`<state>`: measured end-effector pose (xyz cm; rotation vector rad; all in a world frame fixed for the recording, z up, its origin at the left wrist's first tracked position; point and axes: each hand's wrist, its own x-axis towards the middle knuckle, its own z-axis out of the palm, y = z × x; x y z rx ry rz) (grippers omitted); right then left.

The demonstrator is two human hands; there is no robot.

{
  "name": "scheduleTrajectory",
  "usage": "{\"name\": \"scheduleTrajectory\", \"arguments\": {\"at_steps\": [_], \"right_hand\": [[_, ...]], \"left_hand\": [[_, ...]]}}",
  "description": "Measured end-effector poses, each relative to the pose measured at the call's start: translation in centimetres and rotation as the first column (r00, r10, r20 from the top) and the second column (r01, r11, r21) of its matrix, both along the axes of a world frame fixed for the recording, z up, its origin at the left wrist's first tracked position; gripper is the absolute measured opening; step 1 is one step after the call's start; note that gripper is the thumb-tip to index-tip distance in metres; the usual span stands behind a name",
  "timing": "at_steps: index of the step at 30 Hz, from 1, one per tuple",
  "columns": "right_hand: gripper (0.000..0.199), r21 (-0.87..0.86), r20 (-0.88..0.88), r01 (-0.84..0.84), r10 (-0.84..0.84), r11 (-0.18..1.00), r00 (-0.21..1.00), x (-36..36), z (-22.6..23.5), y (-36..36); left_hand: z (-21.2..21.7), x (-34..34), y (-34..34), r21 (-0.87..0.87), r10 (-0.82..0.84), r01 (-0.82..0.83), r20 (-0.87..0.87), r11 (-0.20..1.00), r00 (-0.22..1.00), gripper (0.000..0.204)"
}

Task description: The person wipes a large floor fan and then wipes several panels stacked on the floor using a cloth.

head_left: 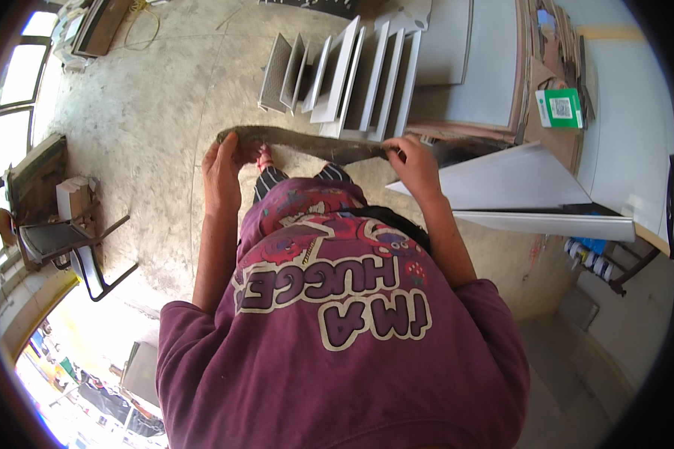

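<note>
A long, dark grey-brown strip, which looks like cloth, is stretched sideways in front of my waist. My left hand is closed on its left end, the thumb lying on top. At the other end, my right hand pinches the strip between thumb and fingers. The middle hangs loosely between the two hands, its lower edge uneven. Below it show parts of my striped trousers and one foot.
Several pale flat panels stand on edge in a row ahead. Large white boards stick out close by my right arm. Further right hangs a green-and-white card. A dark-framed chair stands at the left on the concrete floor.
</note>
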<state>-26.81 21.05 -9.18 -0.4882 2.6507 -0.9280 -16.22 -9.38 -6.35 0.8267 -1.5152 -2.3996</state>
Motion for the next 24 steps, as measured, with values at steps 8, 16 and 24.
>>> {"name": "scheduleTrajectory", "arguments": {"at_steps": [8,16,24], "right_hand": [[0.013,0.028,0.007,0.14,-0.14,0.99,0.99,-0.4,-1.0,-2.4],[0.014,0.045,-0.017,0.173,-0.173,0.984,0.985,-0.3,0.3,-8.8],[0.013,0.071,-0.056,0.153,-0.149,0.986,0.987,0.5,1.0,-15.2]], "left_hand": [[-0.7,-1.7,-3.4,0.007,-0.071,0.07,0.033,0.997,0.997,0.024],[-2.3,-2.0,-10.0,0.035,-0.043,0.039,0.096,0.999,0.995,0.02],[-4.8,-1.8,-17.2,0.095,-0.076,0.061,0.163,0.994,0.984,0.019]]}}
